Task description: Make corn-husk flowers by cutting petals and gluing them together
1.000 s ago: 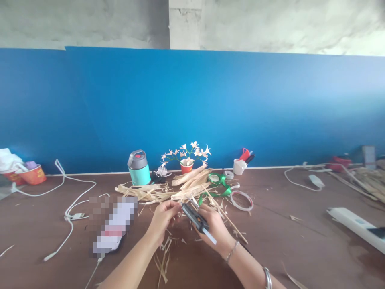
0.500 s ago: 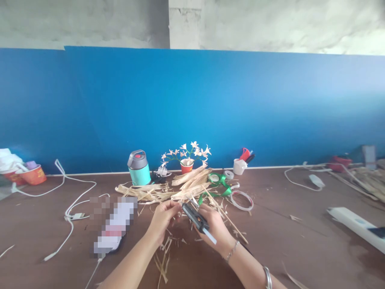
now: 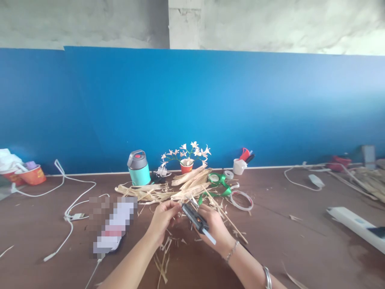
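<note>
My right hand point(image 3: 214, 226) is closed round a pair of dark-handled scissors point(image 3: 197, 220), blades pointing up-left toward my left hand. My left hand point(image 3: 164, 218) pinches a small pale strip of dried husk point(image 3: 177, 208) at its fingertips, right at the scissor tip. Both hands hover over a brown table point(image 3: 285, 249), just in front of a heap of dried husk strips point(image 3: 168, 190). Cut scraps point(image 3: 164, 257) lie below my hands.
Behind the heap stand a teal flask point(image 3: 138, 167), a small pot of paper flowers point(image 3: 187, 157), a white cup with pens point(image 3: 240, 165), green ribbon point(image 3: 221, 182) and tape rolls point(image 3: 242, 200). White cables point(image 3: 72, 200) run at left; a white power strip point(image 3: 357, 226) lies at right.
</note>
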{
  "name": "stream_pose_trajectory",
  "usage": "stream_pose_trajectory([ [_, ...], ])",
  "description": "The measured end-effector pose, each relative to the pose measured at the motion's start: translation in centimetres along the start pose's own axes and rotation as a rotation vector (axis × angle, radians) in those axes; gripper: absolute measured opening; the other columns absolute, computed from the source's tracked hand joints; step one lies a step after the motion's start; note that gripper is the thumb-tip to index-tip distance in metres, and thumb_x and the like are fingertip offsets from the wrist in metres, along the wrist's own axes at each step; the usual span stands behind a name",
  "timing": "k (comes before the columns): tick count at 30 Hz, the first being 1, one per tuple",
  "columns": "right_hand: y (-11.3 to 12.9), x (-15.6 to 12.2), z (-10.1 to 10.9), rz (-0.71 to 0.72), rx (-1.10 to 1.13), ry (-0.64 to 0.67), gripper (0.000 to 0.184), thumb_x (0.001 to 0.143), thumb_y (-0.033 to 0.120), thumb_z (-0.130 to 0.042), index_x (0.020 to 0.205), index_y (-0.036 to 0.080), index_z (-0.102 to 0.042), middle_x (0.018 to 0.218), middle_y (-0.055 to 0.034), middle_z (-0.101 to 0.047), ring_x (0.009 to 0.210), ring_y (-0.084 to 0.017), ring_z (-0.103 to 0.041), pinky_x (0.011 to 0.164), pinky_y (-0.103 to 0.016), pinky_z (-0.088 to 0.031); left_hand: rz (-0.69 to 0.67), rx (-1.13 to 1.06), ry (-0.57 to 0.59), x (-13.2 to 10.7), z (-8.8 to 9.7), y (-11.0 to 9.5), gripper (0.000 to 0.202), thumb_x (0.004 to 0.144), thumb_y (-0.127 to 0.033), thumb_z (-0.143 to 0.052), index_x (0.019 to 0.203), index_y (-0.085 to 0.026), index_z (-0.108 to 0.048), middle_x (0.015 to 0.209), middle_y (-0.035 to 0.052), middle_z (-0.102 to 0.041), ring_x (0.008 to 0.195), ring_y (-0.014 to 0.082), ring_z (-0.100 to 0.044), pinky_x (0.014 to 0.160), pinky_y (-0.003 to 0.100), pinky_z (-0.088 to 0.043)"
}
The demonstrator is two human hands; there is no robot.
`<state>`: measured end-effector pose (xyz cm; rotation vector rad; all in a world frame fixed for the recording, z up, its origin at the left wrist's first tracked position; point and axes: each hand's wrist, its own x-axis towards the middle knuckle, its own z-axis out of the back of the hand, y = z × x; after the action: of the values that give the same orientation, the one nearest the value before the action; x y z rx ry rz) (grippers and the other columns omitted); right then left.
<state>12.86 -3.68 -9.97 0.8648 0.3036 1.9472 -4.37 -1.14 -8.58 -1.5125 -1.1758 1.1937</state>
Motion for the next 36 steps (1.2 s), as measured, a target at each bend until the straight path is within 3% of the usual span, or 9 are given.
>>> stream_pose_trajectory([
  [36,-0.09,-0.09,0.06,0.007,-0.002,-0.022,0.015,0.060,0.007,-0.050,0.056,0.019,-0.042,0.063,-0.0007,-0.048,0.056,-0.013,-0.048,0.050,-0.021,-0.034,-0.007,-0.024,-0.007,0.05,0.02,0.07,0.028,0.057,-0.038,-0.074,0.062,-0.014,-0.059,0.048,-0.0039,-0.054,0.040,0.0070,-0.046,0.039,0.017,-0.026],
])
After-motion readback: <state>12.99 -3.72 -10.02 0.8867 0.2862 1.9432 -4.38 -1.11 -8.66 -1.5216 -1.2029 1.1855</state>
